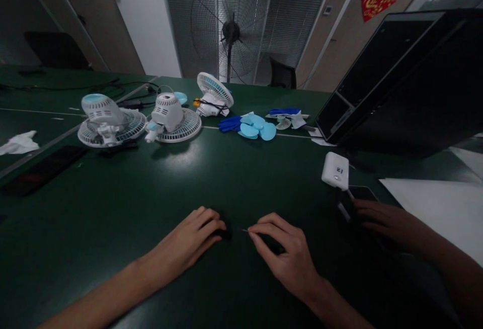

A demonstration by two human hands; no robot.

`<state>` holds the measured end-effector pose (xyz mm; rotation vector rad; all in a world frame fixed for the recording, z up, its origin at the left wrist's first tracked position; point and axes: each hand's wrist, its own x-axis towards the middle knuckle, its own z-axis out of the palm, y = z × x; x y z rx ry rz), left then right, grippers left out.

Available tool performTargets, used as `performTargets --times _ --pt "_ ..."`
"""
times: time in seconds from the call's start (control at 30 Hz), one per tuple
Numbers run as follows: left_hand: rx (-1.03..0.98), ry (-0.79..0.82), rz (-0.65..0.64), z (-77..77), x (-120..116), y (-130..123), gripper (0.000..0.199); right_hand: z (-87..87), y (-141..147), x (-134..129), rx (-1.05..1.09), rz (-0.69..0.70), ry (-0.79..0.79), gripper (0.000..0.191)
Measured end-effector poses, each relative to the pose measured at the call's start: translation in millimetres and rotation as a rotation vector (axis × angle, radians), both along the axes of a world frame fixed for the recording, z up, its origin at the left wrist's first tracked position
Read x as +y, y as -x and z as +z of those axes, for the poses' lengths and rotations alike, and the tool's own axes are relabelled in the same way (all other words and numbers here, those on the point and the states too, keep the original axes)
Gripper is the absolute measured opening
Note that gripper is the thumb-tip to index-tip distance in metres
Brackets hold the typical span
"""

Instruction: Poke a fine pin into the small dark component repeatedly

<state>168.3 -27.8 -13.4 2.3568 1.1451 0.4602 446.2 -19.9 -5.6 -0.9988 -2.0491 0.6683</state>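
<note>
On the dark green table, my left hand (199, 233) has its fingers curled together around a small black object (226, 234), mostly covered by the fingertips. To its right, my right hand (283, 248) pinches a thin, pale metal tip (243, 230) between thumb and index finger. A dark shape (274, 243) lies within the right palm and seems to be the handle of the same tool, though shadow hides most of it. The metal tip points left toward the black object, with a gap between them.
Another person's hand (381, 221) is at the right by a dark device, near a white box (335, 170). Fan parts (168, 112), blue blades (257, 127) and gloves (286, 111) lie farther back. A large black monitor (415, 82) stands at right.
</note>
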Motion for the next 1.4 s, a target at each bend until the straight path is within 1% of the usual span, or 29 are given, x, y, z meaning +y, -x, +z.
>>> performTargets --times 0.07,0.13,0.23,0.3,0.4,0.53,0.6,0.73,0.9,0.97,1.07,1.13,1.2,1.27,1.33,1.4 --pt "0.011 0.003 0.080 -2.5 12 28 0.027 1.0 0 0 0.003 -0.001 0.025 0.017" --pt "0.021 -0.017 0.193 -6.0 30 64 0.030 1.7 -1 0 0.009 0.002 0.048 0.016" --pt "0.058 -0.082 0.410 -9.1 57 119 0.037 2.1 -2 0 0.012 0.005 0.064 0.016" --pt "0.075 -0.109 0.527 -7.8 67 147 0.047 2.1 -2 1 0.008 0.006 0.073 0.016" --pt "0.085 -0.082 0.643 -2.3 68 172 0.059 1.8 -2 1 0.002 0.005 0.083 0.015" --pt "0.070 -0.007 0.692 3.2 60 191 0.077 1.9 -2 0 -0.001 0.004 0.090 0.015" --pt "0.085 0.014 0.722 4.3 57 199 0.080 2.3 -2 0 0.002 0.004 0.095 0.015" --pt "0.154 -0.047 0.768 5.8 54 207 0.078 3.0 -2 0 0.008 0.006 0.100 0.014" --pt "0.201 -0.093 0.760 5.3 53 201 0.073 2.0 -2 1 0.015 0.011 0.102 0.015" --pt "0.191 -0.088 0.821 4.3 53 197 0.067 1.8 -2 1 0.015 0.011 0.106 0.015" --pt "0.058 -0.071 0.955 5.2 51 187 0.057 2.2 0 1 0.014 0.013 0.121 0.014" --pt "-0.091 -0.049 0.995 8.4 51 177 0.056 2.7 1 2 0.015 0.014 0.127 0.014" --pt "-0.208 -0.004 0.988 12.8 50 167 0.060 3.4 2 3 0.014 0.011 0.127 0.013" --pt "-0.269 0.040 0.964 15.9 50 159 0.067 4.4 3 3 0.013 0.005 0.125 0.013" --pt "-0.275 0.060 0.939 16.1 51 154 0.071 5.5 4 4 0.013 0.001 0.128 0.013" --pt "-0.234 0.039 0.908 13.8 51 153 0.071 6.5 4 4 0.011 0.003 0.134 0.013"
